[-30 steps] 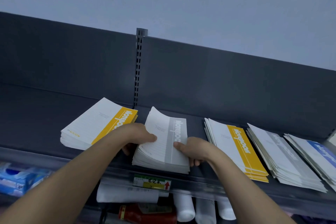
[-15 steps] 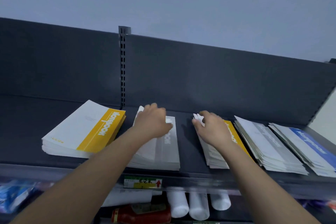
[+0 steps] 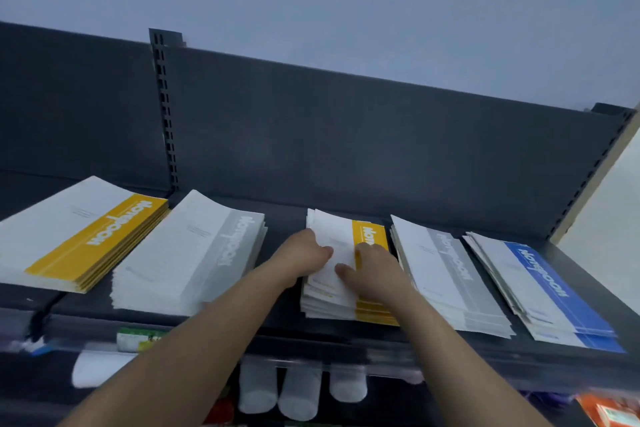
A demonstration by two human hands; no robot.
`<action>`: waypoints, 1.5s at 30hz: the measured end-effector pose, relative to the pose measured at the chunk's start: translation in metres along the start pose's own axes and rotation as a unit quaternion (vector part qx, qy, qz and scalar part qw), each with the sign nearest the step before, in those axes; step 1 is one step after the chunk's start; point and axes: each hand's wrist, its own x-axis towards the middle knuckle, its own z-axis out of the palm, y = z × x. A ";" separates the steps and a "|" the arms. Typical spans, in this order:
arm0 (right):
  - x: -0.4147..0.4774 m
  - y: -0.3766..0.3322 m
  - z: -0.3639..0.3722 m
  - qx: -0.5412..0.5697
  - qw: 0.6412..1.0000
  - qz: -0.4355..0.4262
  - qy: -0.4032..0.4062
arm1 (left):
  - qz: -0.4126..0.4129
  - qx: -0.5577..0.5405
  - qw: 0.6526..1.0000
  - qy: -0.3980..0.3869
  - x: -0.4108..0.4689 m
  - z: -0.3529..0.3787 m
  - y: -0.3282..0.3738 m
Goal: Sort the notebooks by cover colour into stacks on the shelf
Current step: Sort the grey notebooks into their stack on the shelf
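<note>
since both hands are on the middle yellow stack, which lies toward the front edge of the shelf between two grey stacks, i rate slippage as the chief hazard.

grip: the left hand pinches the stack's left edge, thumb on the top cover, fingers hidden at the side. the right hand lies pressed on top with nothing clasped, thumb on the white part.

risks, as i judge them:
- the pile is splayed, its lower notebooks stepping out toward the front. a lift taken from the left edge alone could leave some behind or send them over the front edge.
- the right grey stack sits just beside it. a sideways drag could catch its edges and skew it.
- a second yellow stack lies at the shelf's left end, with the left grey stack between. carrying across could disturb that pile.

condition of the item: thin notebooks, white covers with a yellow band lettered in white, edges uneven. the blue stack at the right end is likewise fanned.
</note>
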 end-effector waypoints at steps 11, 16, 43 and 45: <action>-0.002 0.013 0.002 0.035 0.998 -0.056 0.003 | -0.106 -0.197 0.974 0.017 0.003 0.006 0.010; -0.006 0.011 -0.005 0.160 0.984 -0.059 0.044 | -0.082 -0.311 0.946 0.042 -0.003 0.006 0.011; -0.045 -0.031 -0.083 0.559 0.807 -0.082 0.171 | 0.247 -0.217 0.911 0.248 -0.059 -0.028 0.039; -0.045 -0.033 -0.085 0.573 0.800 -0.062 0.167 | 0.240 -0.210 0.915 0.246 -0.059 -0.030 0.042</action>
